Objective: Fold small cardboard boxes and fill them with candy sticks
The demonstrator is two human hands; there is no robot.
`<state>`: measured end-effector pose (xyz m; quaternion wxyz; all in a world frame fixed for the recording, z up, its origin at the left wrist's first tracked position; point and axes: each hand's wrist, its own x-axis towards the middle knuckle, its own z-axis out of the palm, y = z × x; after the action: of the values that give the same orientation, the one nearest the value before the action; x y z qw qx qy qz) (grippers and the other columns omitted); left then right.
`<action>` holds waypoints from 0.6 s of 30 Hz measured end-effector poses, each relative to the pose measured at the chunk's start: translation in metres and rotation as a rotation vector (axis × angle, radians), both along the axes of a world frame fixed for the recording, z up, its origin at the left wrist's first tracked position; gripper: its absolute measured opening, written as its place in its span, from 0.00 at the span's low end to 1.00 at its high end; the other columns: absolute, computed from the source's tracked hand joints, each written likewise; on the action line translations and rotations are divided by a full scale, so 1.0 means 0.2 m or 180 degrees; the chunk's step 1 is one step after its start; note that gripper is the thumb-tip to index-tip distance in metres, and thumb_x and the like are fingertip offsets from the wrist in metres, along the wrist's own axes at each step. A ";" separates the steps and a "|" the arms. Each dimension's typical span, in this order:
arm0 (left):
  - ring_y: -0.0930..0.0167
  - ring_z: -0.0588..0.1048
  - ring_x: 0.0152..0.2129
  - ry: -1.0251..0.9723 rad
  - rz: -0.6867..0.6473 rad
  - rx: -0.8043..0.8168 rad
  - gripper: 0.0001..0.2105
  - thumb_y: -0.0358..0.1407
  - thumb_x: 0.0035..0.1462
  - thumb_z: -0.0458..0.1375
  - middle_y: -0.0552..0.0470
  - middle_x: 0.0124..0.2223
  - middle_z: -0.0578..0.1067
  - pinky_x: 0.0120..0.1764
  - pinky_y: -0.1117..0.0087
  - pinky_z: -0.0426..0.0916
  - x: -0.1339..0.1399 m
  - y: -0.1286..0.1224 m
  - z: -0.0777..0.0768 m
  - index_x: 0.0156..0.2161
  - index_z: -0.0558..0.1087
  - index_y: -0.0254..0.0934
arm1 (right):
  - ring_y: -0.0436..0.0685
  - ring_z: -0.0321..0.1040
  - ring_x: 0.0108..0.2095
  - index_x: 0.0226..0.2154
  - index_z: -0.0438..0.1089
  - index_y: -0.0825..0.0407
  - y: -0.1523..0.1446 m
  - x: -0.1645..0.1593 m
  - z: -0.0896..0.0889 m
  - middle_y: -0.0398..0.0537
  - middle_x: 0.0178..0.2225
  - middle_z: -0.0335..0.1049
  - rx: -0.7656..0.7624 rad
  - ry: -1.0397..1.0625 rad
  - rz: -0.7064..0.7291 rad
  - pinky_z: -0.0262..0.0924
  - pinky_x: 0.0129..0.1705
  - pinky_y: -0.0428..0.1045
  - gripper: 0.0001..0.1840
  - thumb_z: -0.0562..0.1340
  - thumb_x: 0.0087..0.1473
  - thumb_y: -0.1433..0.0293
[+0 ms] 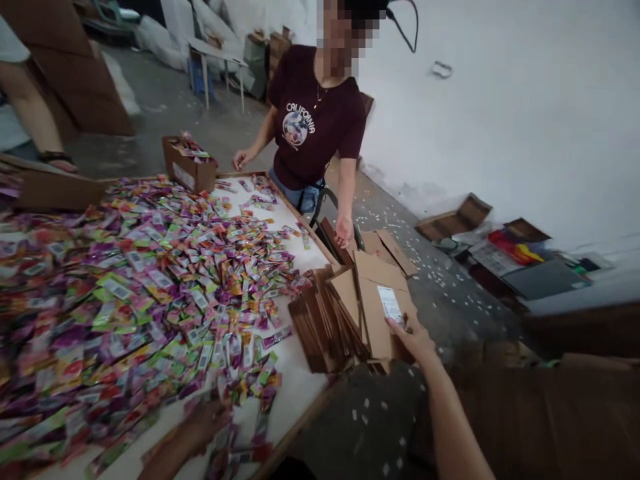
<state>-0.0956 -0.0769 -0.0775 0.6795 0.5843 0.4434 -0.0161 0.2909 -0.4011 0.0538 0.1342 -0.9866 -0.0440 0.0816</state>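
Observation:
My right hand point(414, 337) is at the edge of a folded-flat cardboard box point(376, 280) that bears a white label, its thumb lying on the face near the label and its fingers partly hidden. This carton leans against a stack of flattened cartons point(320, 320) standing at the table corner. Low in the view, my left hand point(203, 427) is dark and smeared by motion, over small colourful packets point(165, 280) near the table's front edge. Whether its fingers hold any packet cannot be made out.
A co-worker in a maroon shirt point(320, 113) stands across the white table point(300, 393). An open box of packets point(187, 167) sits at the far edge, another carton point(60, 190) at left. A second person's arm point(35, 100) shows upper left. Cardboard and scraps lie on the floor point(395, 200).

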 end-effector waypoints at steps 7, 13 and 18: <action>0.58 0.78 0.37 -0.0913 -0.0312 -0.0420 0.24 0.52 0.44 0.66 0.44 0.39 0.79 0.35 0.63 0.72 0.77 -0.06 0.49 0.43 0.75 0.38 | 0.75 0.64 0.48 0.58 0.66 0.43 0.29 -0.29 0.04 0.60 0.50 0.66 0.0214 -0.0899 0.0435 0.59 0.48 0.68 0.45 0.68 0.40 0.43; 0.58 0.76 0.48 -0.1264 0.1081 -0.0729 0.30 0.47 0.40 0.70 0.46 0.53 0.77 0.47 0.60 0.72 0.73 -0.13 0.55 0.51 0.71 0.43 | 0.69 0.66 0.47 0.64 0.57 0.44 0.51 -0.60 0.16 0.59 0.51 0.65 0.2018 -0.1084 0.0526 0.65 0.47 0.63 0.46 0.68 0.45 0.52; 0.52 0.74 0.51 -0.0893 0.1765 -0.0868 0.36 0.47 0.35 0.72 0.45 0.54 0.76 0.47 0.54 0.73 0.07 0.05 0.32 0.53 0.70 0.45 | 0.62 0.73 0.37 0.51 0.69 0.49 0.73 -0.90 0.17 0.52 0.40 0.76 0.3375 0.1206 0.0886 0.70 0.39 0.55 0.28 0.68 0.46 0.60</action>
<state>-0.0806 -0.0673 -0.0139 0.7843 0.3417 0.4814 0.1908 0.1117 -0.2557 0.0886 0.6036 -0.7377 -0.1834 0.2404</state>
